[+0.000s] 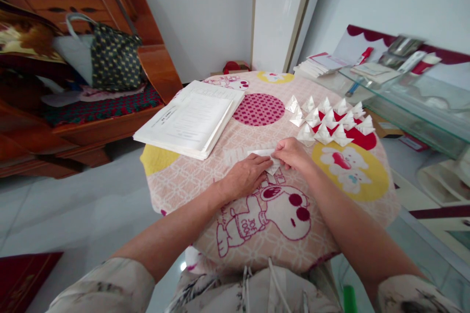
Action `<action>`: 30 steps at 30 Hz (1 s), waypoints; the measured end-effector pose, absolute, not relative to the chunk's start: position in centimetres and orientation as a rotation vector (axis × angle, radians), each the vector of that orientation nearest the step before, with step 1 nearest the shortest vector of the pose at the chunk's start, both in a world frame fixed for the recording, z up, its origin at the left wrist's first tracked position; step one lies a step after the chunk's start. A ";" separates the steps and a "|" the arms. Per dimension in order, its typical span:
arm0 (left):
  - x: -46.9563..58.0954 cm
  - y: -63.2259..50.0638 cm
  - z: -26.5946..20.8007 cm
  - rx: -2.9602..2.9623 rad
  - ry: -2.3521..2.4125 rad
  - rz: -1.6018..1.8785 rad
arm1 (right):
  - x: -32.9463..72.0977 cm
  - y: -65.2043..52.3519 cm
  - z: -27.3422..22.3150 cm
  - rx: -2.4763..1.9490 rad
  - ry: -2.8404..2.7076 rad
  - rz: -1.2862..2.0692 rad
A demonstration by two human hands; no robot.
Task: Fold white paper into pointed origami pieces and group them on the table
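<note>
A small piece of white folded paper [272,168] lies on the cloth-covered table, a pointed corner of it facing me. My left hand [245,176] is closed over its left side, fingers together and pressing it against the cloth. At its right side my right hand [293,152] pinches the edge between thumb and forefinger. My fingers hide much of the paper. To the right, beyond my right hand, several pointed white folded-paper pieces [329,120] stand in rows. A thick stack of printed sheets [183,122] lies at the far left of the table.
A patterned tablecloth [176,181] covers the round-edged table. On the right stands a glass shelf [414,102] with a red marker [364,55] and other items on it. Behind on the left, a wooden bench [157,68] holds a dark patterned bag [113,56].
</note>
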State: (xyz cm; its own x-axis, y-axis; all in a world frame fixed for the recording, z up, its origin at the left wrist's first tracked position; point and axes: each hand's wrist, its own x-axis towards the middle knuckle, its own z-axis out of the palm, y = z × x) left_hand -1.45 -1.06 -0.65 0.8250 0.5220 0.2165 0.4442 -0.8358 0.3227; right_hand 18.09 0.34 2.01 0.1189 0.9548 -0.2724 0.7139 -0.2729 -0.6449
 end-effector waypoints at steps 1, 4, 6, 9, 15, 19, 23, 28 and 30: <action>-1.4 -1.1 -0.6 2.746 0.738 0.434 | 18.0 0.4 2.0 -2.057 -1.636 0.933; -1.4 -1.0 -0.5 2.733 0.736 0.434 | 18.0 0.6 2.0 -2.063 -1.629 0.969; -1.5 -1.0 -0.6 2.729 0.736 0.432 | 18.3 0.7 1.9 -2.073 -1.598 0.981; -1.5 -1.0 -0.6 2.734 0.742 0.435 | 19.1 0.8 1.7 -2.102 -1.527 0.988; -1.5 -1.0 -0.8 2.750 0.745 0.453 | 21.3 0.1 2.3 -2.122 -1.353 0.929; -1.4 -1.0 -0.7 2.761 0.735 0.458 | 20.6 -0.2 2.4 -1.880 -1.348 0.762; -1.5 -1.0 -0.3 2.760 0.724 0.468 | 18.2 -0.1 1.7 -1.657 -1.500 0.977; -2.5 -0.3 0.4 2.729 0.848 0.416 | 16.6 0.2 1.2 -1.853 -1.660 0.862; -3.0 0.0 0.7 2.716 0.930 0.372 | 16.4 0.5 1.3 -1.904 -1.715 0.785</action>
State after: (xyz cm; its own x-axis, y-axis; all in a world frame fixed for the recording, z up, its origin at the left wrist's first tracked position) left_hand -2.99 0.04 0.67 0.7642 0.6250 0.1592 0.5621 -0.7664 0.3110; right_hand 16.36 0.50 1.30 0.0613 0.9921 -0.1094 0.7310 -0.1193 -0.6718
